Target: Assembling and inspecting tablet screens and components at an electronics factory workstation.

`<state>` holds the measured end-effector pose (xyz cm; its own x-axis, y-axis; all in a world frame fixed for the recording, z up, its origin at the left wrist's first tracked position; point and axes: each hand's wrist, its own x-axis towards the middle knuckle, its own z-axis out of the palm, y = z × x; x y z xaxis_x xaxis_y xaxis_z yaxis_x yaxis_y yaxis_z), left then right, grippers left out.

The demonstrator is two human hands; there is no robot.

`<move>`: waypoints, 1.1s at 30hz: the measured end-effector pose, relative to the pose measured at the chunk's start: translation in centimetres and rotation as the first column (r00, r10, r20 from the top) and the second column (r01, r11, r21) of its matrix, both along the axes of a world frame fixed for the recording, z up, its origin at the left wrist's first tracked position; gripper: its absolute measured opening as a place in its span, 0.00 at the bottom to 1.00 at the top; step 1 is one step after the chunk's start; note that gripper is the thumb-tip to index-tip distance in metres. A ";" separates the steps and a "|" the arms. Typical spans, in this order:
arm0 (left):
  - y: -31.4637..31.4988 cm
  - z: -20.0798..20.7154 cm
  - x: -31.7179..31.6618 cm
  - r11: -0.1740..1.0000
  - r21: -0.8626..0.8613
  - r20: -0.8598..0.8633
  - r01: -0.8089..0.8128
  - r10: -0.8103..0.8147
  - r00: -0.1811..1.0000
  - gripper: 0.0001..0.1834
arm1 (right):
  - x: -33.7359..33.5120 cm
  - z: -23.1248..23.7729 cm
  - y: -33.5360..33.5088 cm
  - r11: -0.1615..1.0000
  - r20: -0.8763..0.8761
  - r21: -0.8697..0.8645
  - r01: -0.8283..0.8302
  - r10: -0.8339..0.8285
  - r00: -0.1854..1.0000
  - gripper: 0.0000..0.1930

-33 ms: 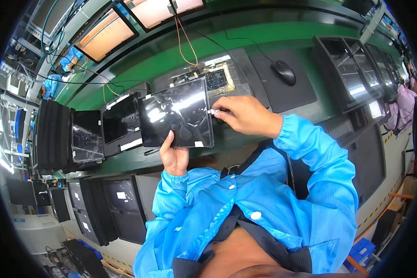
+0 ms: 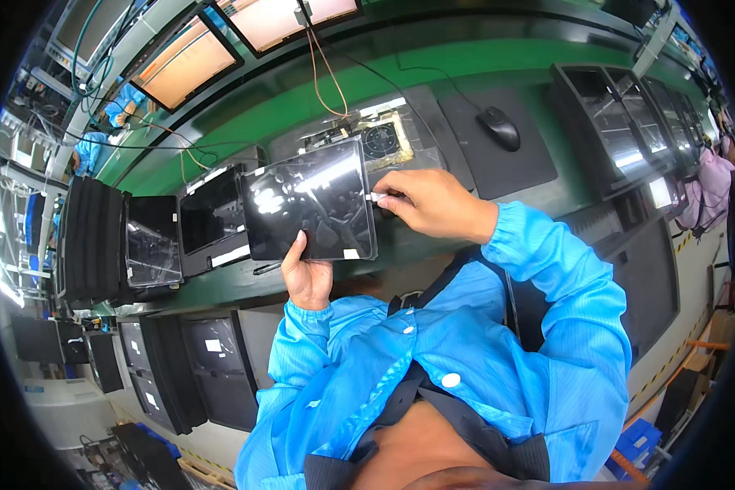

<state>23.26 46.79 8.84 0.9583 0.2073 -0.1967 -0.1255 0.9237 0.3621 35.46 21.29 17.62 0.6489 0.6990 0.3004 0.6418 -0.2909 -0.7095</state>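
Electronics workshop, factory floor: monitors (image 2: 189, 67) over green table (image 2: 457, 59), upper left; black trays (image 2: 578, 135) of glossy panels (image 2: 619, 140), right; blue-smocked co-worker (image 2: 124, 102), upper left.

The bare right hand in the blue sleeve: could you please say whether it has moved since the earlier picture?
No; the right hand shows no clear shift against the round black fan.

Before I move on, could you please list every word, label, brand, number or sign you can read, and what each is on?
None can be read.
Glossy panel in the left hand: white tag, no legible writing.
Dark trays at lower left: white labels, too small to read.
Blue bin at lower right: pale marking, too blurred to read.
Lit monitors: any writing too small to read.
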 end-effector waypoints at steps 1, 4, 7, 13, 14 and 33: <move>-0.2 0.3 -0.1 1.000 0.020 -0.005 -0.015 0.015 1.000 0.14 | 0.0 -0.1 0.0 1.000 -0.002 -0.013 0.008 -0.008 1.000 0.09; -0.6 0.6 -0.4 0.997 0.069 -0.007 -0.037 0.037 0.999 0.15 | -0.2 0.2 0.1 0.999 0.008 -0.034 -0.008 0.009 1.000 0.09; -0.9 0.4 -0.5 0.990 0.129 -0.008 -0.059 0.060 0.998 0.17 | -0.2 -0.3 0.0 0.999 0.123 -0.050 -0.017 0.023 0.992 0.09; -1.2 -0.3 0.4 0.984 0.175 -0.017 -0.018 0.021 1.000 0.18 | 2.0 -2.1 -0.3 0.998 0.090 -0.011 -0.068 0.069 0.994 0.10; -1.5 -0.6 0.7 0.978 0.208 -0.032 0.001 0.005 0.999 0.18 | 2.2 -2.3 -0.5 0.997 0.096 -0.018 -0.078 0.079 0.992 0.10; -9.1 -1.1 11.0 0.974 -0.136 -0.049 0.182 -0.190 0.981 0.21 | 4.9 -6.1 -5.6 0.941 0.295 -0.230 0.246 -0.174 0.939 0.26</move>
